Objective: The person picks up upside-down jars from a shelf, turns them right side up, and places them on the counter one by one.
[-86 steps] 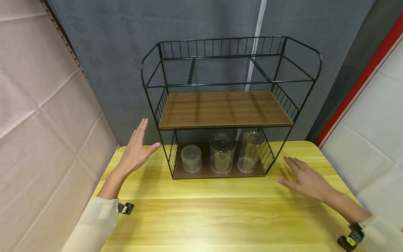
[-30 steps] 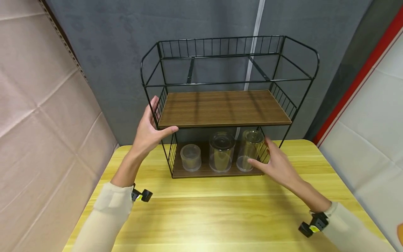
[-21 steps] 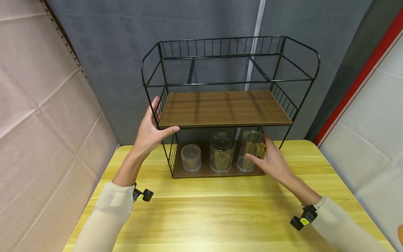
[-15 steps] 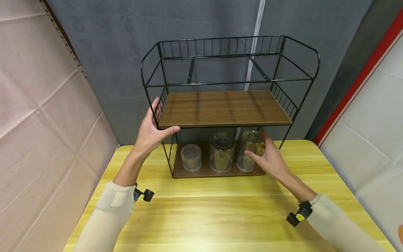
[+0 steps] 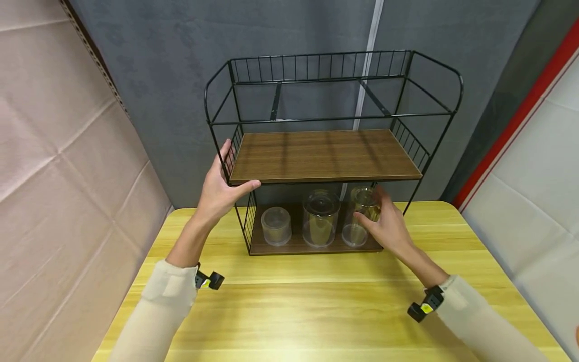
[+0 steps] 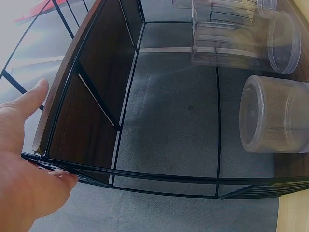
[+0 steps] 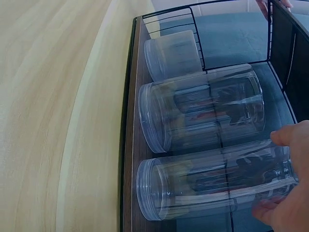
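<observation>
A black wire rack [image 5: 332, 118] with brown wood-look shelves stands at the back of the table. My left hand [image 5: 216, 196] holds its left side, thumb across the front edge of the middle shelf [image 5: 325, 156], fingers behind the side wires. On the bottom shelf [image 5: 294, 249] stand three clear jars with their ringed, lid-like ends down: a short jar [image 5: 276, 227], a wide jar [image 5: 320, 221] and a tall narrow jar [image 5: 355, 232]. My right hand [image 5: 388, 221] holds the tall jar near its top; in the right wrist view, fingers show through its wall.
The yellow wooden table [image 5: 271, 311] extends in front of the rack. Behind stands a grey cloth wall [image 5: 158, 75]. A pale cloth [image 5: 68, 176] hangs at left and a white panel [image 5: 538, 186] with a red edge at right. The middle shelf sits close above the jars.
Both hands have come inward from beside the rack, the left onto its side frame, the right onto the tall jar. Lately the right hand has closed further round the jar, which still stands in place.
</observation>
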A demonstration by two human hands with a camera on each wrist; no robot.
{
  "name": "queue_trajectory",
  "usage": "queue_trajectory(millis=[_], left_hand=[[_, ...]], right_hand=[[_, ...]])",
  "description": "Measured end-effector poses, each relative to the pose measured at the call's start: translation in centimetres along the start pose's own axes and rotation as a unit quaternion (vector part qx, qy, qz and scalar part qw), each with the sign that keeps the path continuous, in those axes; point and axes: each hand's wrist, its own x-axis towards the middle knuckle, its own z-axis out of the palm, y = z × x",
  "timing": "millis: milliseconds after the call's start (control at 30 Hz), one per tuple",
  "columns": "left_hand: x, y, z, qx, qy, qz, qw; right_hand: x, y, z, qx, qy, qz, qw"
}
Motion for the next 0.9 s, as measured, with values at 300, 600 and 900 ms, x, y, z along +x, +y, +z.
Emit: queue_trajectory(millis=[300,600,900], left_hand=[[0.1,-0.1,0.2,0.012,0.009,0.019,0.9997],[-0.1,-0.1,0.4,-0.007,0.013,0.022,0.9996],[-1.5,0.1,0.7,-0.049,0.043,0.035,0.9973]], right_hand=[[-0.4,-0.2,-0.2,0.019,0.005,-0.005,0.9998],[-1.7,-1.1,-1.3,0.015,-0.016,-0.003,0.9998],[-3.5,-2.8,-2.5,0.011,-0.030,-0.014,0.9994]])
